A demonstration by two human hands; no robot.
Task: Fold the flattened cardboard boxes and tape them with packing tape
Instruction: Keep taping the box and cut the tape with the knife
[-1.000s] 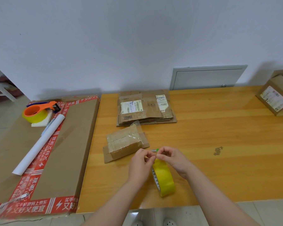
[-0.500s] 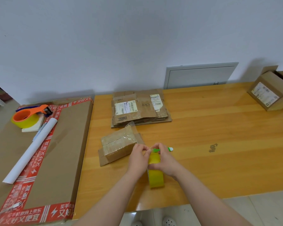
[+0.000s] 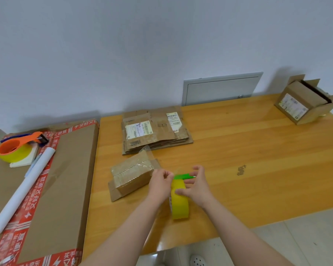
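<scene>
Pinching the roll (image 3: 181, 208), the left hand (image 3: 160, 186) is nearer the box (image 3: 132, 175) toward the bench's (image 3: 238, 150) left edge; the right hand (image 3: 197, 186) clamps the roll too.

1. Plain pale wall (image 3: 123, 54), evenly lit, with soft shadows along its base.
2. Grey metal access panel (image 3: 219, 91) set low in the wall.
3. Glossy orange-brown wooden table (image 3: 258, 169) against it.
4. Light tiled floor (image 3: 306, 242) in front.
</scene>
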